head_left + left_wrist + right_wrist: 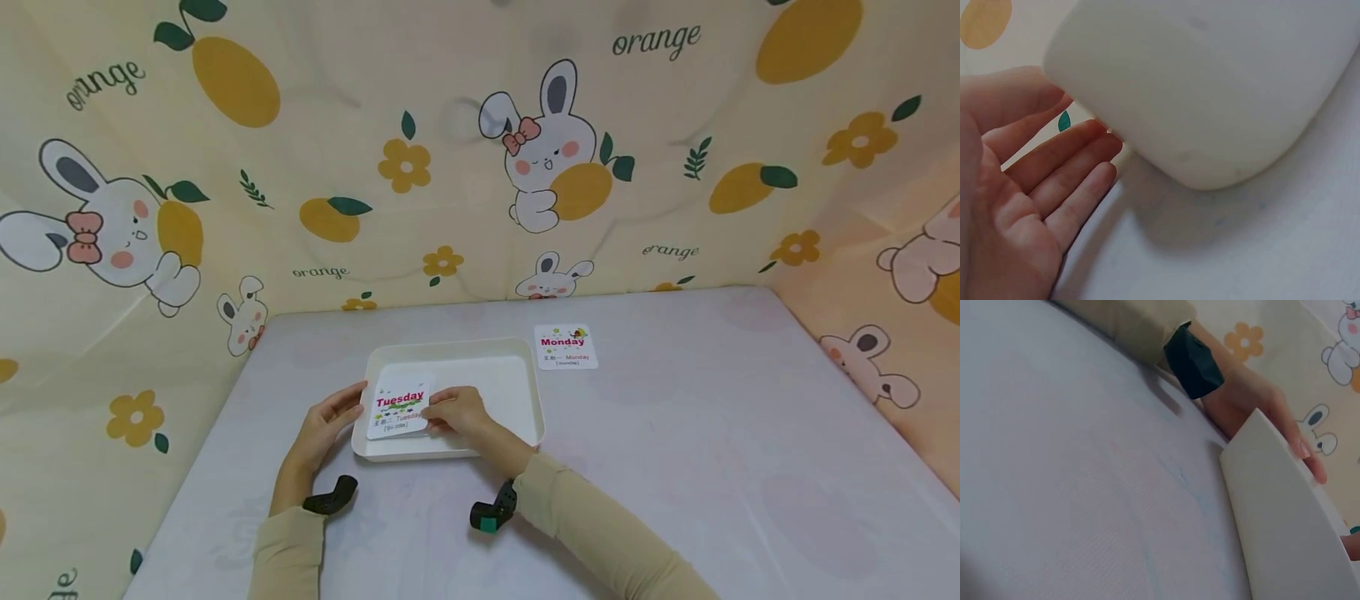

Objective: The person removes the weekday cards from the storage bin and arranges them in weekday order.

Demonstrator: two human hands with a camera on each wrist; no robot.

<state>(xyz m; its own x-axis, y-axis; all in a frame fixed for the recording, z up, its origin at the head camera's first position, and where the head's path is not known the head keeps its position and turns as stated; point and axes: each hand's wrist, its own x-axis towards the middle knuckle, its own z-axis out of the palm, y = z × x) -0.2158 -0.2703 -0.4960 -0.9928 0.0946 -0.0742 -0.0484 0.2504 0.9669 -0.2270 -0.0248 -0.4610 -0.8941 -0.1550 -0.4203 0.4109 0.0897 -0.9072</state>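
Your left hand: fingers loosely extended, touching tray at 9 o'clock | your right hand: pinching Tuesday card at its 3 o'clock edge | card: over tray's 9 o'clock half

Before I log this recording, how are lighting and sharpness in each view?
Head view: fairly even light, heading on Tuesday card readable; left wrist: dim, soft, tray shadowing the table; right wrist: dim, slightly soft, shadow beside the wrist device.

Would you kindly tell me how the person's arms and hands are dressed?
Both arms wear plain beige sleeves. The left hand and right hand are ungloved. A small black device sits at each wrist; the right one shows a green patch.
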